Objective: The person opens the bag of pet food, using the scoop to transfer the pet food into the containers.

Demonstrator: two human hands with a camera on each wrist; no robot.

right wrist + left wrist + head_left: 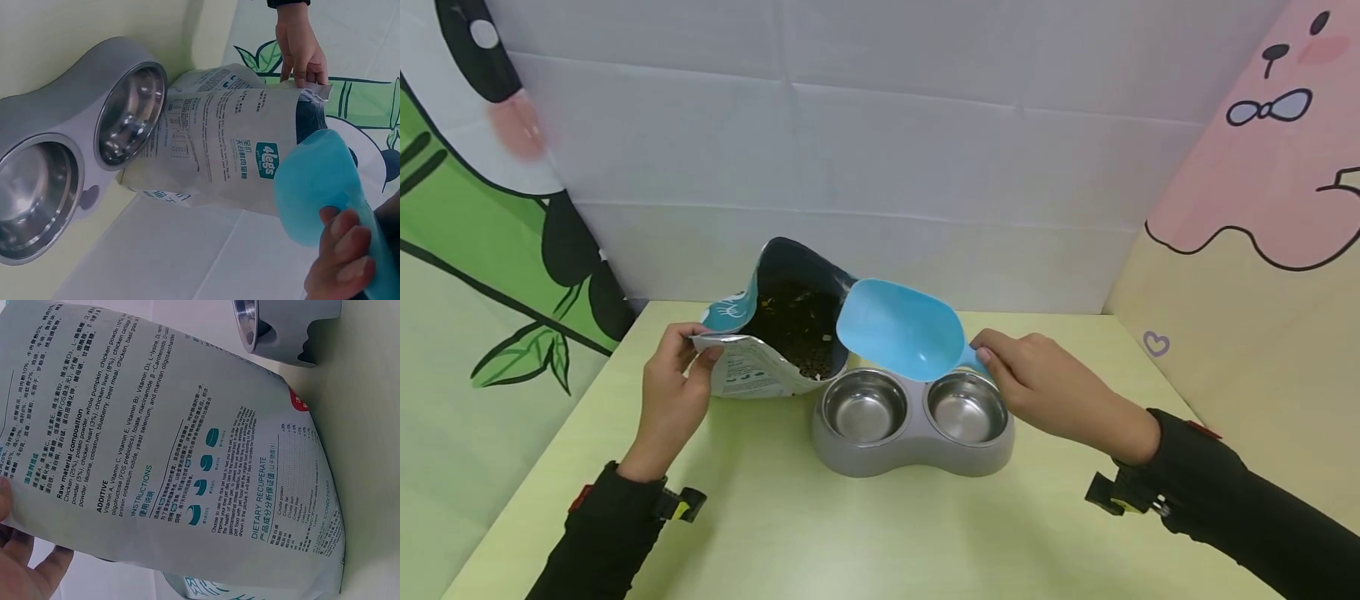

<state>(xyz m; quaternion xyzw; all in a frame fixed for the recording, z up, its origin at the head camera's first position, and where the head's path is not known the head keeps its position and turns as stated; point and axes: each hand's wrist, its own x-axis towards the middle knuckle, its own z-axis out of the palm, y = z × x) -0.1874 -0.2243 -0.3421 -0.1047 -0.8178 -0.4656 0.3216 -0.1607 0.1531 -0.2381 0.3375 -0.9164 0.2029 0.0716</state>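
My left hand (676, 392) pinches the rim of an open pet food bag (748, 371), thumb in front and fingers behind. Brown kibble (797, 329) lies inside the bag, whose wide mouth faces up toward me. By its handle, my right hand (1048, 383) grips a light blue scoop (902, 329). The bowl of the scoop overlaps the bag's right edge in the head view and has nothing in it. Printed feeding text covers the bag's side (162, 444) in the left wrist view. In the right wrist view, the scoop (319, 184) is beside the bag's mouth.
Right of the bag, a grey double feeder (913, 454) stands on the pale yellow table (850, 542). Its two steel bowls (865, 408) are empty. A white wall sheet (880, 167) rises behind, with cartoon panels on the left and right.
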